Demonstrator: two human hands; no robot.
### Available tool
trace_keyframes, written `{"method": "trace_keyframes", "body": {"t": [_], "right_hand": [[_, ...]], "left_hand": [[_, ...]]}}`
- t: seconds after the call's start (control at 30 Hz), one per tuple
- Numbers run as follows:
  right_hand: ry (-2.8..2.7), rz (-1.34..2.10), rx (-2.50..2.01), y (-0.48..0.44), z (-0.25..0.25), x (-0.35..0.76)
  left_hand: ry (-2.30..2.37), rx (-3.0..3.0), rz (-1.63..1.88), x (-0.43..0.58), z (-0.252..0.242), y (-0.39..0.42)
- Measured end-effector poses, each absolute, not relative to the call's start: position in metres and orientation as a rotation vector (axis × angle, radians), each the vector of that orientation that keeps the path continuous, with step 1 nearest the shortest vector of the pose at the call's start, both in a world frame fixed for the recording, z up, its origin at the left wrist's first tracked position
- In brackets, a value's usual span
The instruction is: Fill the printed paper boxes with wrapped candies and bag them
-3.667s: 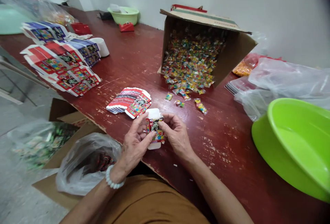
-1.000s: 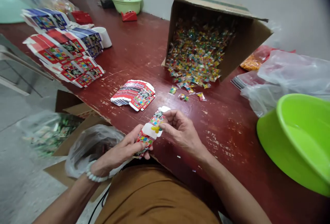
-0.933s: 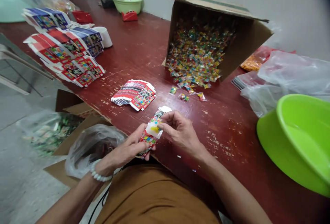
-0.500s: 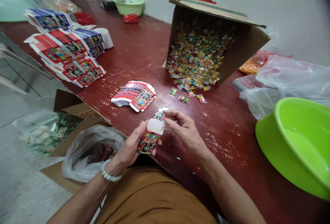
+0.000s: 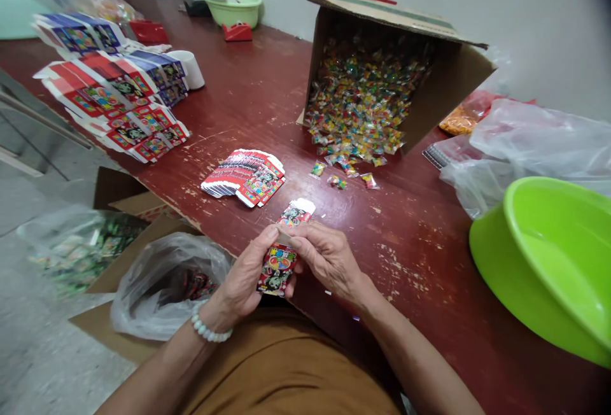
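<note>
In front of the tipped cardboard box [image 5: 453,77], near the edge of the worn red-painted table [image 5: 420,313], the person's two hands hold a small printed paper carton [image 5: 277,268] upright between them. The left hand [image 5: 245,272], with a white bead bracelet [image 5: 207,332] on its wrist, grasps the carton's red lower panel, its thumb lying across the top of that panel and its fingers passing behind. The right hand [image 5: 327,261] comes in from the other side, fingers bent and thumb pressed to the carton's middle, pinching it. Both hands are closed on the carton, and neither has let go. The carton's upper end rises past the hands and ends in a white flap [image 5: 305,205].

The box lies on its side with its mouth toward the person, and wrapped candies [image 5: 363,97] spill from it, a few loose candies [image 5: 334,179] lying just in front. Left of those sits a stack of flat printed cartons [image 5: 243,176]. Farther left of the box are larger stacks of red and blue cartons [image 5: 114,106]. Behind it and to the left stands a pale green basin [image 5: 231,1]. To its right lie a clear plastic bag [image 5: 534,141] and a tilted bright green basin [image 5: 548,262].
</note>
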State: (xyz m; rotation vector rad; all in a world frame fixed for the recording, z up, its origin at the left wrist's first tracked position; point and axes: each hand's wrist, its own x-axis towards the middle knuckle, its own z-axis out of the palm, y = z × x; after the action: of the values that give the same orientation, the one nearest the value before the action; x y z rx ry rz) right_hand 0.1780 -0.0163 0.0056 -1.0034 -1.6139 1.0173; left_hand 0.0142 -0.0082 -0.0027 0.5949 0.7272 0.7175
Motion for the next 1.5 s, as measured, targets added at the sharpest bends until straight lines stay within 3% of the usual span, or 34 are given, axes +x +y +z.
{"method": "trace_keyframes", "body": {"t": [0.13, 0.37, 0.6, 1.0, 1.23, 1.37, 1.5], "right_hand": [[-1.661, 1.021, -0.999, -0.015, 0.007, 0.178], [-1.116, 1.547, -1.007, -0.008, -0.002, 0.17], [-1.021, 1.715, -1.075, -0.002, 0.006, 0.171], [-1.126, 1.614, -0.995, -0.008, -0.001, 0.168], [-1.704, 0.913, -1.025, -0.02, -0.008, 0.161], [-1.804, 0.884, -1.02, -0.017, -0.014, 0.16], [-1.761, 0.75, -1.373, 0.01, -0.025, 0.187]], "left_hand": [[0.689, 0.521, 0.707, 0.014, 0.0, -0.003], [0.754, 0.626, 0.73, 0.015, -0.008, -0.005], [0.776, 0.671, 0.692, 0.014, -0.015, -0.004], [0.839, 0.778, 0.657, 0.008, -0.02, 0.0], [0.836, 0.592, 0.829, 0.014, -0.007, 0.002], [0.988, 0.697, 0.844, -0.007, -0.002, -0.003], [1.447, 0.956, 0.909, -0.081, -0.009, -0.008]]}}
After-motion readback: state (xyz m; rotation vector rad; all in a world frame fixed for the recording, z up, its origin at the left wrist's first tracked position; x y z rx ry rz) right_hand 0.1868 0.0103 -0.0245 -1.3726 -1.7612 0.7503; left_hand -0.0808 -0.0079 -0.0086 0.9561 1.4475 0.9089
